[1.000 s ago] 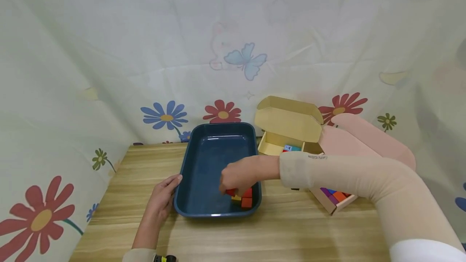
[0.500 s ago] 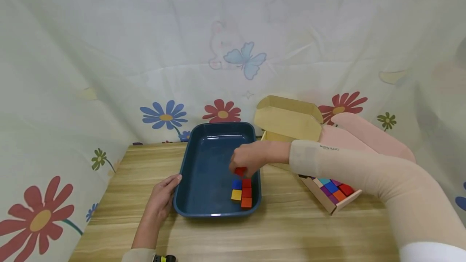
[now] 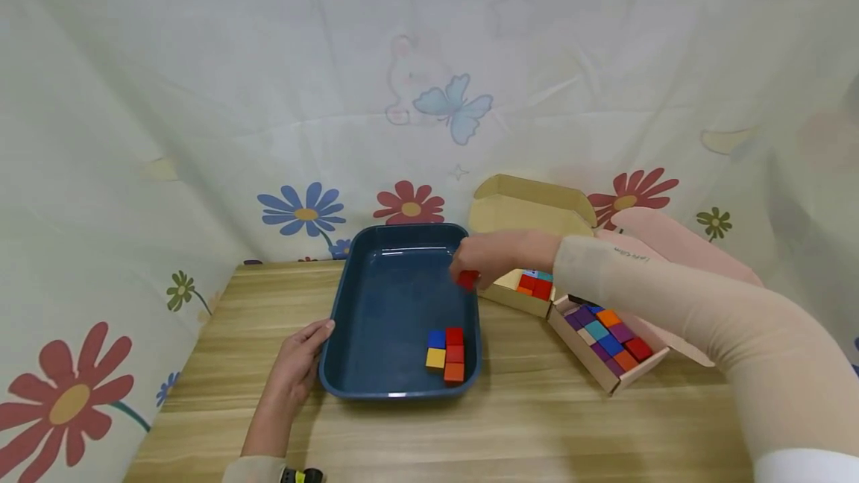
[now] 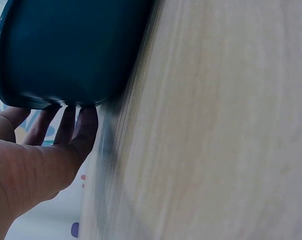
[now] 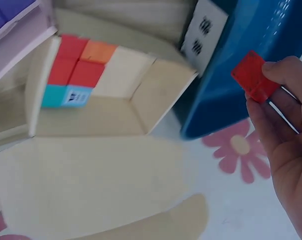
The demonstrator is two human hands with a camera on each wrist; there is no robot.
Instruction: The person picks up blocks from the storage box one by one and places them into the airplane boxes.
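My right hand [image 3: 486, 256] pinches a red block [image 5: 255, 76] between thumb and fingers. In the head view it is over the right rim of the dark blue tray [image 3: 389, 289], near the yellow cardboard box [image 3: 520, 308]. My left hand [image 4: 38, 162] touches the tray's left side, fingertips against the outer wall and thumb near the rim. Inside the tray's near right corner, a red block [image 3: 454, 336], another red one and an orange-red block [image 3: 453, 373] form a column. Beside them lie a blue block [image 3: 436, 339] and a yellow block [image 3: 435, 358].
The yellow box, its lid [image 3: 533, 211] raised, holds red, orange and teal blocks and a light blue printed one. An open pink box [image 3: 584, 364] to its right holds several coloured blocks. A flowered curtain [image 3: 335, 95] hangs behind the wooden table [image 3: 523, 423].
My right hand has lifted the red block up from the near part of the tray and moved away and to the right, uncovering the blocks there. My left hand has stayed put.
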